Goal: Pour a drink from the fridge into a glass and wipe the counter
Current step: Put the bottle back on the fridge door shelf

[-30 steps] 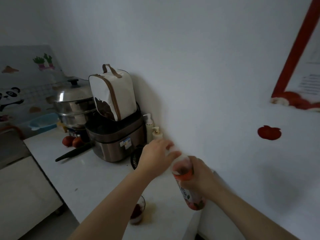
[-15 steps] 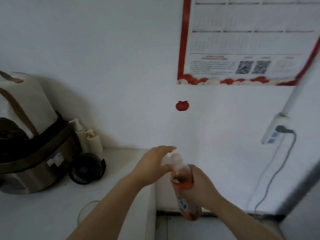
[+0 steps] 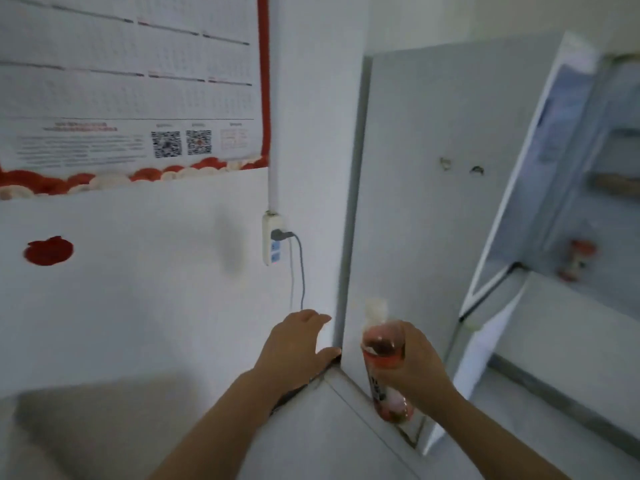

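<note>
Right hand (image 3: 412,365) wrapped round drink bottle (image 3: 384,355), held upright w/ white cap on, in front of fridge door (image 3: 433,174), which stands open. Left hand (image 3: 294,344) empty, fingers spread, near wall (image 3: 138,289).

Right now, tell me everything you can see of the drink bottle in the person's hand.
The bottle is slim clear plastic holding a reddish-pink drink, with a pale, blurred cap on top and a printed label lower down, its text too blurred to read. It stands roughly upright, tilted slightly. The right hand wraps its middle from the right side. The left hand is open beside it, not touching. It is held in front of the fridge's grey side, left of the open door.
</note>
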A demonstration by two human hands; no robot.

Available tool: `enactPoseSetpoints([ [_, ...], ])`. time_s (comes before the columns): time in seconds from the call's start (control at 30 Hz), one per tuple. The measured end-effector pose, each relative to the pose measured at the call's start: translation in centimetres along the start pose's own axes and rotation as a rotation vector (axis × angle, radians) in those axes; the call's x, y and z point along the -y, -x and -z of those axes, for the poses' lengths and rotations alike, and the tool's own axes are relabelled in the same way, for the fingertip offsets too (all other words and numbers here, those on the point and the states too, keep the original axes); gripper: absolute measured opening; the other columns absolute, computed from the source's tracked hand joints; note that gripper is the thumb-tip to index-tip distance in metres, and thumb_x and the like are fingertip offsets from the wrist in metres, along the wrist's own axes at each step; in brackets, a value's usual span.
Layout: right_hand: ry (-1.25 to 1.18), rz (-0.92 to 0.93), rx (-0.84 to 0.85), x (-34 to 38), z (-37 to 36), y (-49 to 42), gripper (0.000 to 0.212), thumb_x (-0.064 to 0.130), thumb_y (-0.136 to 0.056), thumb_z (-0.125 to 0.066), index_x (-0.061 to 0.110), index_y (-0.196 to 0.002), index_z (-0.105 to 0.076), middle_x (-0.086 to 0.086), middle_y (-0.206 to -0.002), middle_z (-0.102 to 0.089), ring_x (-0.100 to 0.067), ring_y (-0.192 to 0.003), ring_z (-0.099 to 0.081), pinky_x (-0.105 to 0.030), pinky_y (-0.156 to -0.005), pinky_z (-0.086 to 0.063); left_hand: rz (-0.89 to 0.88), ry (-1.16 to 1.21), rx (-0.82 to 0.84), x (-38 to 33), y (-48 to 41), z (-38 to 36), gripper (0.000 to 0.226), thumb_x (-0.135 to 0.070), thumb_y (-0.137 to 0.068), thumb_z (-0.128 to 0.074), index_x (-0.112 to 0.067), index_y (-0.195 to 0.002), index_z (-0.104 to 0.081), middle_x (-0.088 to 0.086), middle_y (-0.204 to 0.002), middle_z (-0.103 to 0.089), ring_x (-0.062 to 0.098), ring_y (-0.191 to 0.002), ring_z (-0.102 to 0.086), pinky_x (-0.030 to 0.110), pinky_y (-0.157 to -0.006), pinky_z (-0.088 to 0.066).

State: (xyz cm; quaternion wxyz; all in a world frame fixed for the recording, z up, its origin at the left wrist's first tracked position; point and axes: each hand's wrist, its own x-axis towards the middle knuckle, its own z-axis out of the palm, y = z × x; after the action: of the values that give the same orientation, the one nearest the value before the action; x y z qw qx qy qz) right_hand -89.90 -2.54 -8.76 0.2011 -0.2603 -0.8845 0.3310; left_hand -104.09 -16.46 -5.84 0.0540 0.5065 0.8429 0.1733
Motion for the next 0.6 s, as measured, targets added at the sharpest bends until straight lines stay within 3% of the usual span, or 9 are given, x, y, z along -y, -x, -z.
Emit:
enactPoseSetpoints([
  [0.07, 0.008, -0.071, -0.081, -3.6, 3.4, 1.1, 0.014, 0.020, -0.070, -0.070, 0.031, -0.072, -0.063, 0.009, -0.071, -0.064, -0.001, -0.071, -0.063, -0.013, -0.070, -0.050, -0.082, 0.010, 0.048, -4.2, -2.5, -1.5, 0.059, -0.046, -0.093, -0.049, -0.024, -0.145, -0.032, -0.003, -0.150, -0.037, 0.015, -0.138, -0.032, 0.028, -0.112, -0.026],
  [0.13, -0.016, -0.173, -0.158, -7.0, 6.9, 2.3, 0.021, 0.028, -0.065, -0.073, 0.033, -0.084, -0.063, 0.010, -0.079, -0.065, -0.002, -0.077, -0.064, -0.018, -0.073, -0.052, -0.149, 0.003, 0.095, -8.4, -4.8, -3.1, 0.060, -0.045, -0.093, -0.049, -0.023, -0.145, -0.031, -0.002, -0.149, -0.038, 0.016, -0.138, -0.033, 0.030, -0.112, -0.028],
  [0.27, -0.059, -0.344, -0.307, -12.9, 13.8, 4.7, 0.039, 0.031, -0.066, -0.074, 0.027, -0.100, -0.056, 0.010, -0.090, -0.063, -0.007, -0.082, -0.062, -0.019, -0.065, -0.047, -0.265, -0.027, 0.176, -17.2, -8.8, -6.3, 0.063, -0.045, -0.093, -0.049, -0.022, -0.147, -0.027, 0.000, -0.149, -0.038, 0.018, -0.135, -0.037, 0.032, -0.110, -0.031],
  [0.37, -0.040, -0.423, -0.399, -17.5, 18.8, 6.2, 0.051, 0.037, -0.065, -0.074, 0.027, -0.110, -0.051, 0.006, -0.099, -0.061, -0.012, -0.088, -0.060, -0.026, -0.074, -0.048, -0.340, -0.049, 0.208, -23.9, -11.7, -8.4, 0.062, -0.045, -0.092, -0.050, -0.021, -0.146, -0.029, 0.002, -0.148, -0.039, 0.021, -0.133, -0.039, 0.033, -0.109, -0.034],
  [0.5, -0.005, -0.456, -0.480, -22.2, 24.2, 7.3, 0.046, 0.036, -0.070, -0.074, 0.027, -0.108, -0.051, 0.005, -0.099, -0.059, -0.009, -0.085, -0.058, -0.018, -0.068, -0.043, -0.415, -0.067, 0.232, -31.0, -15.1, -11.1, 0.063, -0.046, -0.092, -0.050, -0.022, -0.146, -0.027, 0.001, -0.150, -0.037, 0.021, -0.135, -0.038, 0.035, -0.110, -0.033],
  [0.6, 0.016, -0.510, -0.524, -24.7, 27.5, 7.5, 0.051, 0.034, -0.071, -0.075, 0.025, -0.113, -0.048, 0.003, -0.103, -0.057, -0.013, -0.088, -0.055, -0.023, -0.073, -0.044, -0.466, -0.076, 0.262, -34.9, -17.2, -12.7, 0.063, -0.045, -0.093, -0.049, -0.022, -0.147, -0.026, 0.002, -0.149, -0.038, 0.022, -0.134, -0.039, 0.037, -0.109, -0.035],
])
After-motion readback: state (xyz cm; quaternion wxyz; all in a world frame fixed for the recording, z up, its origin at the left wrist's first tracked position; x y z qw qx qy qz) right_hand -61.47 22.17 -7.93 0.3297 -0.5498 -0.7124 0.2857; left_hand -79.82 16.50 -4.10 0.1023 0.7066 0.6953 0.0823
